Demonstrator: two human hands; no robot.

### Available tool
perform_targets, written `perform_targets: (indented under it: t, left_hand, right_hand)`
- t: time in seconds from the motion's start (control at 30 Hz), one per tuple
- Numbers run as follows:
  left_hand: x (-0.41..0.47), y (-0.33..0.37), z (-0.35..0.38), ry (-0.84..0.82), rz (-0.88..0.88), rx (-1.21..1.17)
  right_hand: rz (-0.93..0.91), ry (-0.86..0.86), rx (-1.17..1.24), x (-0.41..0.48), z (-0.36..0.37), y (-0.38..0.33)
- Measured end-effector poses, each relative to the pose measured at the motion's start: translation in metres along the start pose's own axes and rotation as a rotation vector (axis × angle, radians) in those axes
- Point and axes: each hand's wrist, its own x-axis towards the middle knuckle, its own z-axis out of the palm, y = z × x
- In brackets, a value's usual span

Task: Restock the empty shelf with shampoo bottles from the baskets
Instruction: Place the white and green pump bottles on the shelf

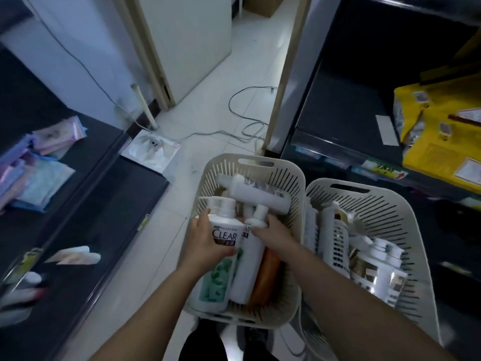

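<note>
Two cream slotted baskets stand on the floor in front of me. In the left basket my left hand grips a white CLEAR shampoo bottle with a green label. Beside it my right hand holds a second white CLEAR bottle near its neck. Another white bottle lies across the far end, and an orange bottle lies under my right wrist. The right basket holds several white and gold bottles. A dark shelf stands to the right.
A dark shelf unit on the left carries pastel packets. Yellow bags sit on the right shelf. Cables trail over the white tiled floor ahead, near a white box and a doorway.
</note>
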Motion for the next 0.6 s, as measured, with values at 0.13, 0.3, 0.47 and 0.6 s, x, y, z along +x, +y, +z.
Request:
perform_targets:
  t: [0.13, 0.3, 0.47, 0.6]
  left_hand:
    - [-0.005, -0.007, -0.007, 0.079, -0.099, -0.178]
    - [-0.01, -0.005, -0.006, 0.12, -0.132, -0.218]
    - [-0.01, -0.004, -0.008, 0.104, -0.153, -0.21]
    - [-0.013, -0.003, -0.009, 0.096, -0.157, -0.226]
  right_hand:
    - [0.058, 0.04, -0.06, 0.007, 0.004, -0.002]
    - [0.037, 0.131, -0.223, 0.008, 0.02, 0.003]
    - [-0.019, -0.001, 0.165, 0.002, 0.03, 0.001]
    - [-0.035, -0.045, 0.374, 0.0, 0.024, 0.011]
